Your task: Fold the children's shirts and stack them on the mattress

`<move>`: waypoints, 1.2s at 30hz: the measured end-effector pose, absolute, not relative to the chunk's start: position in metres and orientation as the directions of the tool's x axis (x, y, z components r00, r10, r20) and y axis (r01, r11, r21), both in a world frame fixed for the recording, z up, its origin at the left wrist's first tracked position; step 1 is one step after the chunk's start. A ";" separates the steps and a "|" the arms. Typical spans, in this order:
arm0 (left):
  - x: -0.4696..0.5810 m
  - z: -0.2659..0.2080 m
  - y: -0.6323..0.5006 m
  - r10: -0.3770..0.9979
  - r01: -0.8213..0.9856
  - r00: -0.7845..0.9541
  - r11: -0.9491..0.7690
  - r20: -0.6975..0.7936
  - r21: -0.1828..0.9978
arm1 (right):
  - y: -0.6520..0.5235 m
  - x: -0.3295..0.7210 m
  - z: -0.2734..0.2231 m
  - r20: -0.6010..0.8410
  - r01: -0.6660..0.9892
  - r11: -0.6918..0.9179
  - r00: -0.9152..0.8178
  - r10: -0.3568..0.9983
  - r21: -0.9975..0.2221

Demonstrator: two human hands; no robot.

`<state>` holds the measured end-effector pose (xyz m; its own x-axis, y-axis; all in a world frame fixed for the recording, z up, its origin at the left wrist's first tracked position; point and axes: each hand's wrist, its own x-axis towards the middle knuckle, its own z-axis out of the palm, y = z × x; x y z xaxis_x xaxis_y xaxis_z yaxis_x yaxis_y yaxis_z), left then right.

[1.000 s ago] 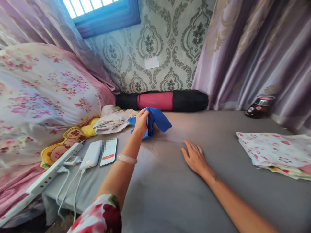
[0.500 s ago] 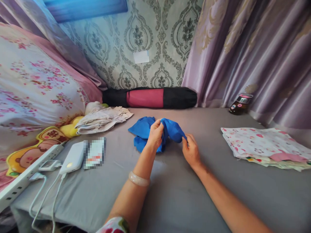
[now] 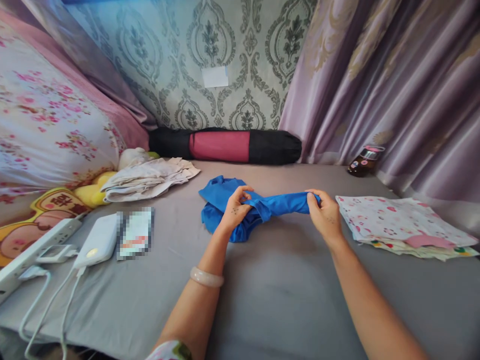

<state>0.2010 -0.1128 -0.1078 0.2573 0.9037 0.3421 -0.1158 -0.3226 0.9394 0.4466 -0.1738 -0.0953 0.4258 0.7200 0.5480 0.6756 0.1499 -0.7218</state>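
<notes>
A blue garment point(image 3: 225, 192) lies bunched on the grey sheet, with one narrow part, like a sleeve, pulled out to the right. My left hand point(image 3: 237, 209), with a pale bangle point(image 3: 206, 277) on its wrist, is closed on the cloth where the narrow part meets the bunched part. At the far right end of that part, my right hand point(image 3: 325, 215) pinches the cloth between thumb and fingers. Between the two hands the cloth is stretched nearly straight, a little above the sheet. The garment's exact kind is hard to make out.
Folded floral cloths point(image 3: 401, 225) lie at the right, a dark jar point(image 3: 364, 161) behind them. Pale folded clothes point(image 3: 150, 180) sit at the left. A power bank point(image 3: 98, 240), cables and a power strip point(image 3: 41, 250) occupy the near left. A black and red roll point(image 3: 221, 145) lies along the wall.
My right hand has moved right and slightly up, drawing the hanging blue cloth out into a straight length. My left hand still grips the garment. The camera view has shifted slightly.
</notes>
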 end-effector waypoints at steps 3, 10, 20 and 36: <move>0.200 -0.111 -0.113 0.896 -0.144 0.324 -0.271 0.304 0.952 | -0.164 0.466 -0.124 0.368 0.654 -0.016 0.446 0.816 -0.756; 0.198 -0.116 -0.113 0.861 -0.107 0.399 -0.296 0.314 0.949 | -0.162 0.464 -0.127 0.368 0.812 -0.002 0.267 0.891 -0.583; 0.195 -0.116 -0.115 0.873 -0.084 0.430 -0.214 0.229 0.973 | -0.154 0.385 -0.074 0.419 0.565 0.557 -0.368 0.830 -0.609; 0.175 -0.108 -0.107 0.955 0.060 0.236 -0.197 0.178 0.979 | -0.125 0.402 -0.098 0.406 0.491 0.283 0.165 0.899 -0.824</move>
